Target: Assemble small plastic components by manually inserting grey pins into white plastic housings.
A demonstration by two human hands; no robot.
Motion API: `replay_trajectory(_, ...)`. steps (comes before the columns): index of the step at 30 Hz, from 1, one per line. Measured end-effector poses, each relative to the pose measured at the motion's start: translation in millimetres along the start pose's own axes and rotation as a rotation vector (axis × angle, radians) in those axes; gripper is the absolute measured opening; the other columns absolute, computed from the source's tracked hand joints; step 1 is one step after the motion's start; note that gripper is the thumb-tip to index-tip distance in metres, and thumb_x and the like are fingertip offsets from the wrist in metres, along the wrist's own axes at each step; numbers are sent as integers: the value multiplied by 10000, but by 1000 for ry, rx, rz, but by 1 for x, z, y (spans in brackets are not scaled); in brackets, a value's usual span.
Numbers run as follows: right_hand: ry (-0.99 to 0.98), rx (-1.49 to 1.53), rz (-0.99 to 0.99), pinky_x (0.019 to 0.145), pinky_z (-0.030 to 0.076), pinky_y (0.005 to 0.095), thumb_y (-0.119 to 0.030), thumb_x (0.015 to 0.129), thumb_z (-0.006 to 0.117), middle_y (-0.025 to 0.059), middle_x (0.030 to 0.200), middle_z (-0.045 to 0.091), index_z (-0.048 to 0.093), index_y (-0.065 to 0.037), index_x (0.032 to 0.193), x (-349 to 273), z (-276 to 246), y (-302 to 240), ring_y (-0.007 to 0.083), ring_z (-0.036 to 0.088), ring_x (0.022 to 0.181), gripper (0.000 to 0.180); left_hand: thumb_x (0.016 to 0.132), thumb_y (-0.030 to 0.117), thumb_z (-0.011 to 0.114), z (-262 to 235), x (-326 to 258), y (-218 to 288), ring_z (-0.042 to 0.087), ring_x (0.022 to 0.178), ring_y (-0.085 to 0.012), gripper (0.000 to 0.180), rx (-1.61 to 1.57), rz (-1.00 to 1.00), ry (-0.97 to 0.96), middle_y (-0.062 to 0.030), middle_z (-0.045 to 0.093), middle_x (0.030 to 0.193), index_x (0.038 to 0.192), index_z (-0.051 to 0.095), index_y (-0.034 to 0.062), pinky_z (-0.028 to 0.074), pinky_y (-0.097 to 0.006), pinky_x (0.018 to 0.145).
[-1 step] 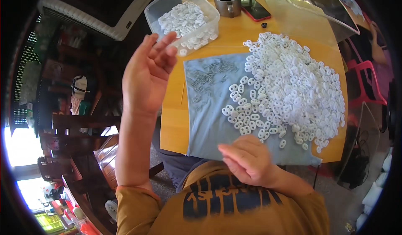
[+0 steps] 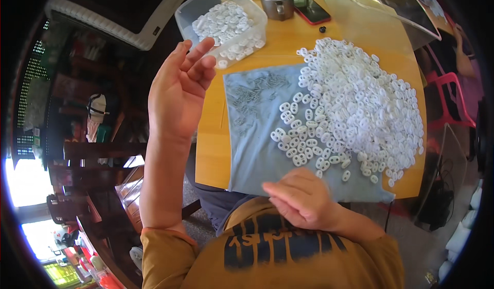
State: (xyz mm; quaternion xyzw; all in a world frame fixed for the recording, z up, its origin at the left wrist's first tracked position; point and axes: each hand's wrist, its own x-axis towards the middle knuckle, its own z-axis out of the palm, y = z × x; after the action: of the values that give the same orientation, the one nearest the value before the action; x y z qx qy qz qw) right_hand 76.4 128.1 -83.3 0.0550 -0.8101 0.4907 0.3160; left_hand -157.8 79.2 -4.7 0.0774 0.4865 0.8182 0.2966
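Observation:
My left hand [image 2: 177, 96] is raised near the front of the clear plastic box [image 2: 260, 29], palm turned inward. Its fingers are apart and loosely curled, with nothing seen in them. Close to my chest, at the near edge of a grey-blue cloth [image 2: 257, 160], my right hand [image 2: 303, 201] has its fingers pressed together. Whatever it may hold is hidden. White oval plastic pieces with two holes [image 2: 360, 98] lie heaped on the right of the cloth, some spilling toward its middle. Small thin metal pieces [image 2: 252, 96] are scattered at the cloth's far left.
White pieces [image 2: 224, 24] partly fill the box. Behind the heap are a metal mug [image 2: 278, 8], a red-edged phone [image 2: 312, 12] and a small black object [image 2: 322, 29]. A thin stick [image 2: 222, 115] lies left of the cloth on the wooden table [image 2: 212, 158]. A red chair [image 2: 453, 98] stands at right.
The whole view has shifted slightly. My right hand has moved a little left and toward me; my left hand keeps its pose.

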Motion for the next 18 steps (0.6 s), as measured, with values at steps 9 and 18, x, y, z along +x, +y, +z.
replay_trajectory(9,-260,511,52,581,428,374,-139,793,620,79,707,550,593,-55,829,-11,23,-2,278,531,673,96,902,30,505,-16,-91,-61,571,707,-108,265,566,-349,-438,-89,619,896,1161,513,-22,465,-221,660)
replay_trajectory(18,-288,525,29,580,431,365,-115,798,622,62,686,559,611,-53,814,-19,21,2,255,536,637,65,830,-32,572,19,-79,-91,575,708,-127,194,873,-63,-616,-75,594,830,1015,612,14,450,-237,597)
